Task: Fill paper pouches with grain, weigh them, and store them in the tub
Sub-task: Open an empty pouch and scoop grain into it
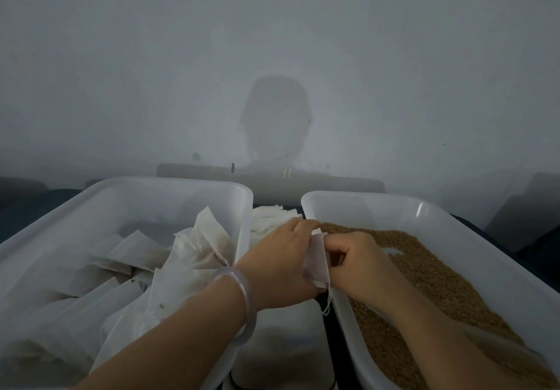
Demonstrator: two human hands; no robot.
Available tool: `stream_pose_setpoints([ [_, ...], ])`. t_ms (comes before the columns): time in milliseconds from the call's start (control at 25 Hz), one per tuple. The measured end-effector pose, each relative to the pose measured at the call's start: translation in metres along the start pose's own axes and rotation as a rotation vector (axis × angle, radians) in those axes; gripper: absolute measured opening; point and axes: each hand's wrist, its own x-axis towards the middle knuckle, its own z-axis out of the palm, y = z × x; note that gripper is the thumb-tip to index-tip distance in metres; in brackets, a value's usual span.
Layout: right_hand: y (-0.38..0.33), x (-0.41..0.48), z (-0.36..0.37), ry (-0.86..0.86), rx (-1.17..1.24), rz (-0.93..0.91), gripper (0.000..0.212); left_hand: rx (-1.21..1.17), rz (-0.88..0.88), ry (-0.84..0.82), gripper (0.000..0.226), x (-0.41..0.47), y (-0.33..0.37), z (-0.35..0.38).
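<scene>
Facing the storage tub (169, 182) on the left and the grain tub (424, 208) on the right, I pinch one paper pouch (315, 263) with left grip (277, 265) and right grip (356, 263) above that tub's left rim. It seems feather-light, limp and easily torn, so I'd hold its mouth edges, not the dangling thread (327, 304).
</scene>
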Motion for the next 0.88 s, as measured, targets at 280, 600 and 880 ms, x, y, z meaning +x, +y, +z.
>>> stream_pose_setpoints([
  [280, -0.004, -0.001, -0.021, 0.123, 0.091, 0.061, 0.012, -0.054, -0.064, 0.073, 0.032, 0.0, -0.003, -0.004],
  [600, 0.087, -0.079, -0.12, -0.684, -0.563, 0.896, 0.034, -0.296, -0.165, 0.115, 0.019, -0.001, -0.007, -0.001],
  [880, 0.087, -0.06, -0.125, -0.364, -0.676, 0.742, 0.019, -0.355, -0.16, 0.107, 0.019, -0.002, -0.007, 0.004],
])
